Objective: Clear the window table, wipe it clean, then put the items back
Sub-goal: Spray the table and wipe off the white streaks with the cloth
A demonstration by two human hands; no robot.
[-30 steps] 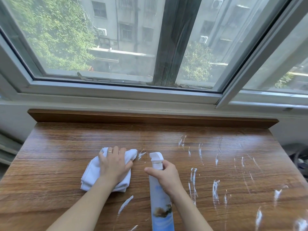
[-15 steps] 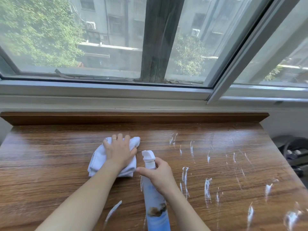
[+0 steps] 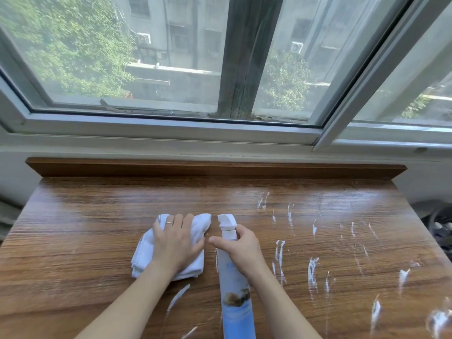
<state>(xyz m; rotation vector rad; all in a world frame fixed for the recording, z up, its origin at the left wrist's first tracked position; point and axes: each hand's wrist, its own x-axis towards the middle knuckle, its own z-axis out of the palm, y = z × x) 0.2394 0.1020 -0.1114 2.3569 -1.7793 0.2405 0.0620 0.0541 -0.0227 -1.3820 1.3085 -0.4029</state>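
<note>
Cloth [image 3: 168, 248] under left hand [image 3: 177, 243]

a wide window [image 3: 171, 57] with a pale frame fills the upper view, its glass split by a dark, weathered upright post [image 3: 241, 57]. a second pane [image 3: 415, 77] angles off at the right. outside stand grey apartment blocks [image 3: 186, 28] with air-conditioner units, and leafy green trees [image 3: 68, 45] in bright daylight. below the sill runs a pale wall [image 3: 220, 154]. the wood-grain surface [image 3: 97, 216] has a raised brown back ledge [image 3: 215, 167] and shines with window light.
</note>
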